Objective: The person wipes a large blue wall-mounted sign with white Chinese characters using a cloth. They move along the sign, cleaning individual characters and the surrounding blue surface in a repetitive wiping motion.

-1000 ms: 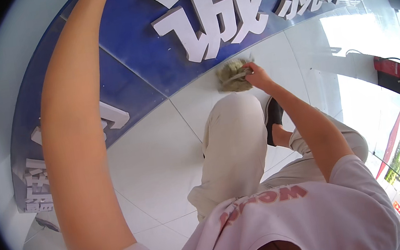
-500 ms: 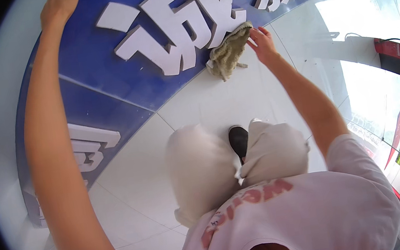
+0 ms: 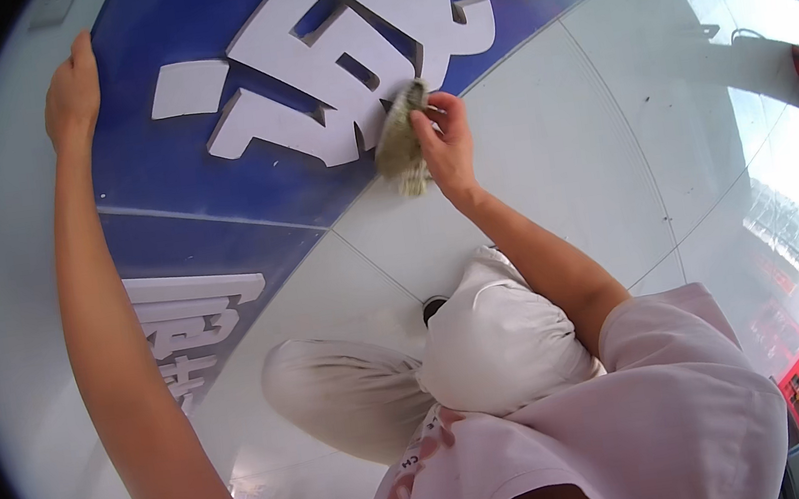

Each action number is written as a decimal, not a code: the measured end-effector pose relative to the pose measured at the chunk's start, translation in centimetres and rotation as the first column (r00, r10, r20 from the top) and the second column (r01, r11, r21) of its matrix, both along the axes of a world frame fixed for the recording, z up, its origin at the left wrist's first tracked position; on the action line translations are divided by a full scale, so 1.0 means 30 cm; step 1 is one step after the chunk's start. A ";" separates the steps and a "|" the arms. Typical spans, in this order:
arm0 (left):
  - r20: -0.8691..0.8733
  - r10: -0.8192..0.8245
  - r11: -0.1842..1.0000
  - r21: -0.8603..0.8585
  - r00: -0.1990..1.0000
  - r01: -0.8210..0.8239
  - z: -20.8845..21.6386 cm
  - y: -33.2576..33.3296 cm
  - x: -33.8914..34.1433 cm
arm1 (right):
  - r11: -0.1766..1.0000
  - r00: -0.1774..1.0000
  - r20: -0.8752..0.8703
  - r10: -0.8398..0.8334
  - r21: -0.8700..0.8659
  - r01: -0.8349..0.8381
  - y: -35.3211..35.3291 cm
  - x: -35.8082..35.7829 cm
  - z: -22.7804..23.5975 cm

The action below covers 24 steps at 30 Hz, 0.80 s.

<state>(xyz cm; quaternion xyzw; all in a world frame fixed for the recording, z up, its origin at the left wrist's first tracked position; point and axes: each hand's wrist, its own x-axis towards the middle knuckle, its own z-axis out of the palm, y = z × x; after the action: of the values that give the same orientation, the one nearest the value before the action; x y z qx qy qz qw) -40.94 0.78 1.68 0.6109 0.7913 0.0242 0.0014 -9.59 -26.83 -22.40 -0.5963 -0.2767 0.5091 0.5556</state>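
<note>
While the person crouches beside a blue panel [image 3: 213, 213] with large raised white lettering, both bare hands reach out to it. The left hand [image 3: 73, 95] lies at the panel's top edge, toward the left of the view; its fingers are close together and partly hidden, so whether it grips the edge cannot be told.

The right hand [image 3: 446, 142] is closed, thumb against fingers, pinching a rumpled greenish-grey cloth [image 3: 398, 144]. The cloth hangs at the panel's lower edge, where blue gives way to the pale tiled floor [image 3: 549, 159], and overlaps the foot of the largest white character [image 3: 362, 37]. It seems to touch that character, though the exact contact is unclear.

The work looks under way rather than finished: the cloth is in use at this one spot. The rest of that character and the smaller character [image 3: 193, 289] to the left have neither hand nor cloth on them. How much of the panel has been gone over, and how much is left, does not show.
</note>
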 end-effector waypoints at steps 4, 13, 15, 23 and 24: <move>0.004 0.021 1.000 0.020 1.000 -0.021 0.003 0.003 0.023 | 0.945 0.851 0.493 0.180 0.154 -0.289 -0.025 -0.012 -0.034; 0.050 0.054 0.996 0.067 0.997 -0.057 0.019 -0.022 0.045 | 0.770 0.238 0.933 0.270 -0.061 -0.635 -0.031 0.096 -0.134; 0.089 0.027 0.997 0.075 0.996 -0.033 0.007 -0.003 -0.003 | 0.750 0.184 0.937 0.296 -0.108 -0.652 -0.021 0.125 -0.138; 0.058 0.016 0.998 0.057 0.998 -0.019 -0.004 0.009 -0.057 | 0.963 0.870 0.415 0.267 -0.155 -0.222 -0.085 0.201 -0.171; 0.052 0.014 0.998 0.064 0.999 -0.017 0.002 0.009 -0.061 | 0.971 0.952 0.231 0.199 -0.177 -0.160 -0.063 0.193 -0.156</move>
<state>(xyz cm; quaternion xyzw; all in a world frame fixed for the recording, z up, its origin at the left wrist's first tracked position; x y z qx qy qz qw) -42.76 1.04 1.74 0.6038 0.7945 0.0654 0.0022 -3.81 -28.73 -27.07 -0.6691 -0.3561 0.4994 0.4198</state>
